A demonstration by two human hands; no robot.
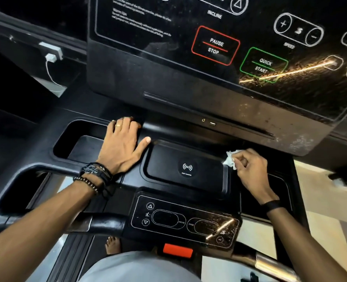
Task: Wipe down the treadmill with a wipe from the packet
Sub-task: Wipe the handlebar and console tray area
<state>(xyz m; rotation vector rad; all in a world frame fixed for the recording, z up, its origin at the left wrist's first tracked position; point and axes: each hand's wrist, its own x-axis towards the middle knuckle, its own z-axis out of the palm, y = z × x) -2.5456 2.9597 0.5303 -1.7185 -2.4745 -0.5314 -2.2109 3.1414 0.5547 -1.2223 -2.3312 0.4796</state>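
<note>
right hand (249, 169) pinching wipe (230, 158), left hand (121, 147) flat on treadmill (168, 110)

Console (219, 82) overhung the tray's far edge, left hand (120, 146) lay flat on the ridge between cup well (77, 139) and charging pad (185, 166), whose recess lay open between both hands.

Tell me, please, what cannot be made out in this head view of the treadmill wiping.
- Wipe packet: not in view anywhere.
- White wipe: mostly hidden inside the right hand.
- Console instruction text: too blurred to read.
- Keys at the right edge: cut off by the frame.
- Surface under the left hand: covered by the palm.
</note>
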